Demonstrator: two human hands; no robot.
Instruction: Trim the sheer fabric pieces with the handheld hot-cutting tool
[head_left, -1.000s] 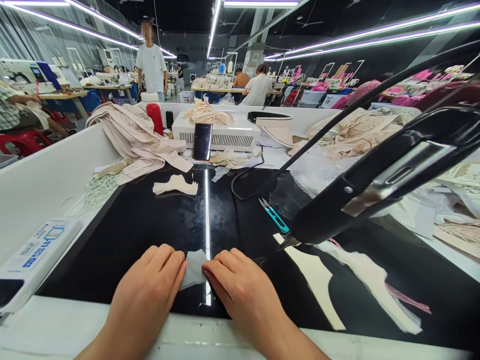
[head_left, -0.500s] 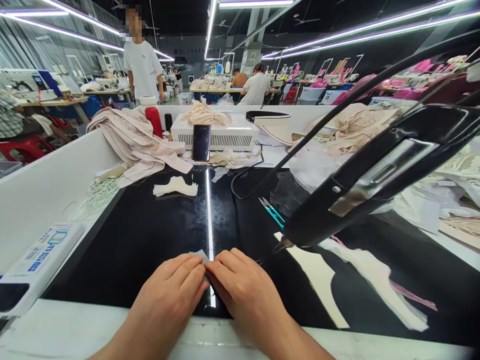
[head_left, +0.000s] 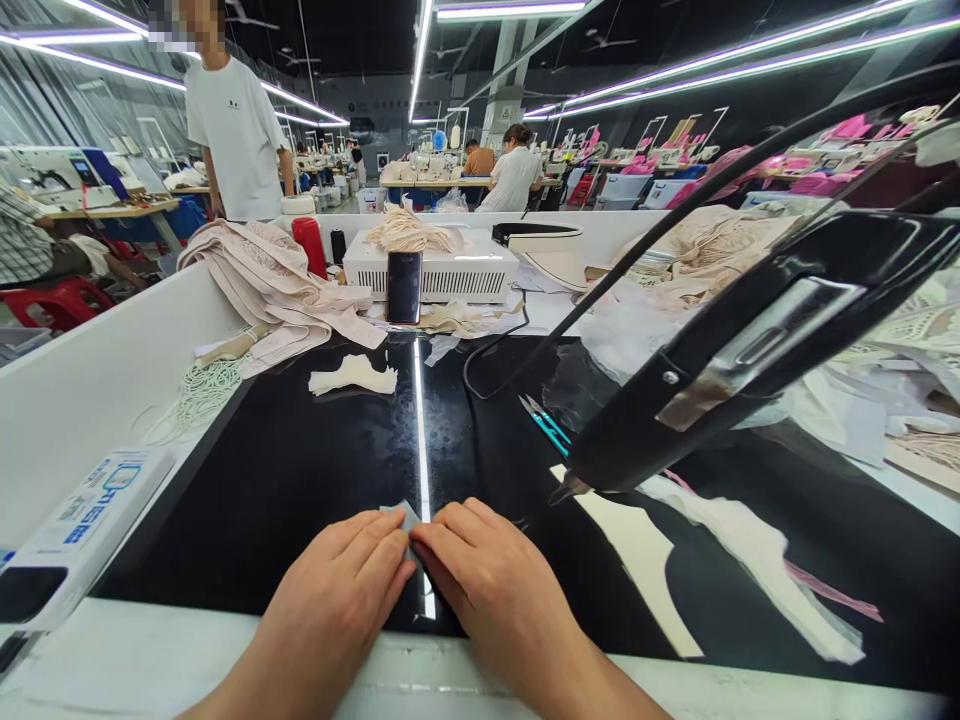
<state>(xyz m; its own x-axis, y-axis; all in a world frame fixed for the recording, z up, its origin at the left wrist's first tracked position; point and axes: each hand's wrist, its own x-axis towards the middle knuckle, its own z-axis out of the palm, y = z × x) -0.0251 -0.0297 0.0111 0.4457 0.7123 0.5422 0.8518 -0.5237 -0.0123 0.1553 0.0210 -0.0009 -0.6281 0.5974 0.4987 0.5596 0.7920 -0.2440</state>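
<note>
Close together at the front of the glossy black work surface [head_left: 247, 500], both my hands grip a small grey-blue piece [head_left: 409, 516] that looks like thin fabric. My left hand [head_left: 341, 585] has its fingers pressed together over the piece's left side. My right hand [head_left: 495, 580] pinches its right edge, fingers bent. Most of the piece is hidden under the fingers. To the right of my right hand lies a cream curved cut piece [head_left: 637, 550], with the pointed tip of a black tool [head_left: 652, 430] over its upper end. Teal thread snips [head_left: 547, 425] lie just behind that tip.
A white cut piece [head_left: 352, 376] lies farther back. A phone [head_left: 404, 287] leans on a white vented box [head_left: 457, 272]. Beige fabric [head_left: 277, 290] is heaped at back left, and a white box [head_left: 90, 530] stands at left. A person in a white shirt [head_left: 236, 135] stands beyond the table.
My hands and the small grey-blue piece stay in nearly the same place. The standing person has come closer and shifted left. The view has moved very slightly.
</note>
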